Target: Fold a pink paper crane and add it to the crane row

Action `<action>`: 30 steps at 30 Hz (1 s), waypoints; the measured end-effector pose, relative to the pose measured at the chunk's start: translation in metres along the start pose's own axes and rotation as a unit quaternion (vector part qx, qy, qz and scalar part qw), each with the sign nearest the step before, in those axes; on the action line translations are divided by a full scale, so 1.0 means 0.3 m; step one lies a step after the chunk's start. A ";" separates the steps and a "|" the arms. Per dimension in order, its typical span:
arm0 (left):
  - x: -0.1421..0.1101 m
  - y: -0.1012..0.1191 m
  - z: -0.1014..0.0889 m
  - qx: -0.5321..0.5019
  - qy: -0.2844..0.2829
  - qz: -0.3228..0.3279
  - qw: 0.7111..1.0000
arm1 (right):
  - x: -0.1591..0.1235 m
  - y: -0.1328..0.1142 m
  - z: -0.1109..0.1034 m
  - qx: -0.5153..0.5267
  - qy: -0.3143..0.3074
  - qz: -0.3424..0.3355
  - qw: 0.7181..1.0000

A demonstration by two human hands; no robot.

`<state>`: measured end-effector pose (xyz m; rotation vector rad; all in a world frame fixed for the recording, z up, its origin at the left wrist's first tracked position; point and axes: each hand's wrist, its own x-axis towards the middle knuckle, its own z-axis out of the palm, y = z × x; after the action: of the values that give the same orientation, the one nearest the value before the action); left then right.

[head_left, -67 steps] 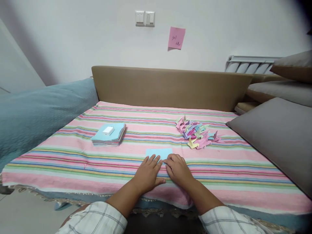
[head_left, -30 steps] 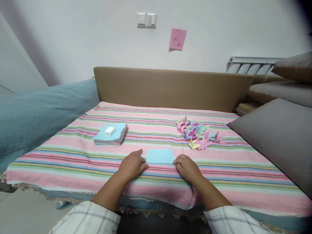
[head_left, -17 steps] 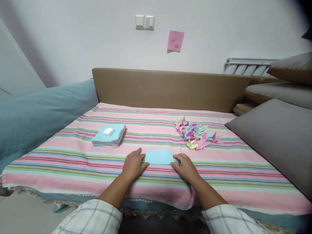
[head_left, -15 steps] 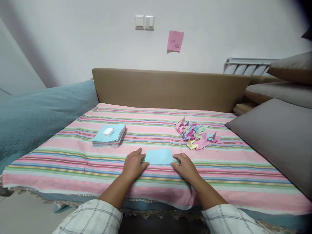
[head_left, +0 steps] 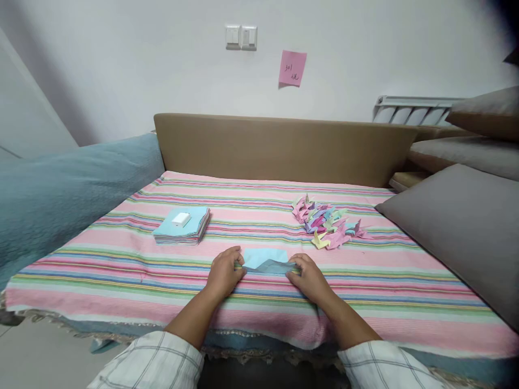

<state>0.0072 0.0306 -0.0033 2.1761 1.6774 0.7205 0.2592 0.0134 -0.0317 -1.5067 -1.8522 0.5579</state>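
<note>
A light blue sheet of folding paper [head_left: 265, 257] lies on the striped cloth in front of me. Its near edge is lifted, and a darker, shaded layer shows there. My left hand [head_left: 226, 272] pinches the paper's left end between thumb and fingers. At the right end, my right hand [head_left: 307, 274] grips the paper the same way. Beyond my left hand is a stack of square paper [head_left: 194, 224], light blue on top, bearing a small white box-like object [head_left: 180, 219]. Past my right hand lies a heap of folded paper cranes [head_left: 324, 221] in several colours.
The striped cloth [head_left: 121, 259] covers the sofa seat, with a brown backrest [head_left: 275, 148] behind. A blue-covered armrest [head_left: 81, 178] bounds the left side. Grey cushions [head_left: 458, 216] are piled on the right. A pink note [head_left: 292, 68] and switches [head_left: 241, 38] are on the wall.
The paper lay flat before; now its near edge is raised and partly opened, showing a darker layer. Both hands have closed on its ends, staying in nearly the same place.
</note>
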 end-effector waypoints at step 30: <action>-0.043 0.032 -0.031 0.179 -0.113 0.269 0.940 | -0.053 -0.084 -0.022 -0.132 -0.047 -0.256 0.957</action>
<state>0.0075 0.0151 0.0068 2.8952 1.1674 0.2694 0.2487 -0.0087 -0.0134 -1.0947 -2.3525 0.1410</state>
